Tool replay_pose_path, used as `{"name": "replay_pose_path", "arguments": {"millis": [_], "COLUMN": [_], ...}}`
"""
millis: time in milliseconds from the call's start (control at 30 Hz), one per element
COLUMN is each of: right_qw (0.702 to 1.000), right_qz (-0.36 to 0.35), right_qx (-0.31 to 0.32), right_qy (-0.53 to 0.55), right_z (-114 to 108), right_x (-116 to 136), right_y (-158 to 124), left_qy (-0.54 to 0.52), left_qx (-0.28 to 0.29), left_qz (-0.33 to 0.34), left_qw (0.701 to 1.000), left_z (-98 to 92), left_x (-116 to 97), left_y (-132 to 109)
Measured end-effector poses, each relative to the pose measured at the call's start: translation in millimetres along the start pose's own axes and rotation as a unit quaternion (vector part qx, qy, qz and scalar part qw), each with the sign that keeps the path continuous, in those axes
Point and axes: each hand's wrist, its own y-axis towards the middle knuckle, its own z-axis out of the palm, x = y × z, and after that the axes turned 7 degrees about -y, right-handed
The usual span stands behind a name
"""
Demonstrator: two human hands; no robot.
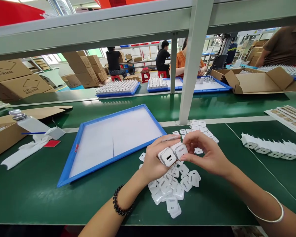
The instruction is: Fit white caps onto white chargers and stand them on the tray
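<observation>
My left hand (155, 158) is wrapped round two white charger bodies held side by side. The nearer charger (167, 157) faces me with a dark slot and a smaller one in its end. On the end of the other sits a white face plate (180, 150) with printed lettering, pinched at its right edge by the thumb and fingers of my right hand (206, 152). Below both hands lies a loose pile of similar white face plates (171, 187), some printed and some with a small slot. More face plates (201, 125) lie behind my right hand, partly hidden by it.
A blue-rimmed tray (108, 159) lies left of my hands. A row of white chargers (273, 148) stands at right. A white bottle (33, 124) and a carton (2, 135) are at far left. A grey post (188, 89) rises ahead; co-workers sit beyond.
</observation>
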Motion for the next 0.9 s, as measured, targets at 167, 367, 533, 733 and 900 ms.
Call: {"name": "replay_pose_path", "arguments": {"millis": [167,367,533,733,900], "right_qw": [0.995,0.984,0.972,0.957,0.964], "right_qz": [-0.045,-0.067,-0.075,-0.098,-0.086], "right_qx": [0.016,0.006,-0.013,-0.029,-0.011], "right_qy": [-0.089,-0.163,-0.224,-0.27,-0.252], "right_z": [-2.5,-1.2,1.4,5.7,2.0], "right_x": [0.4,0.8,1.0,-6.4,-5.7], "right_y": [-2.2,-2.4,-3.6,-3.2,-1.6], "left_qy": [0.042,0.065,0.082,0.105,0.094], "left_qx": [-0.002,-0.007,-0.012,-0.014,0.007], "left_qz": [0.052,0.065,0.065,0.053,0.052], "left_qw": [0.998,0.996,0.994,0.993,0.994], "left_z": [-2.4,-3.2,-1.7,-0.2,-2.1], "left_x": [2.0,3.0,4.9,8.4,7.6], "left_y": [-1.2,-0.9,-3.1,-5.1,-3.5]}}
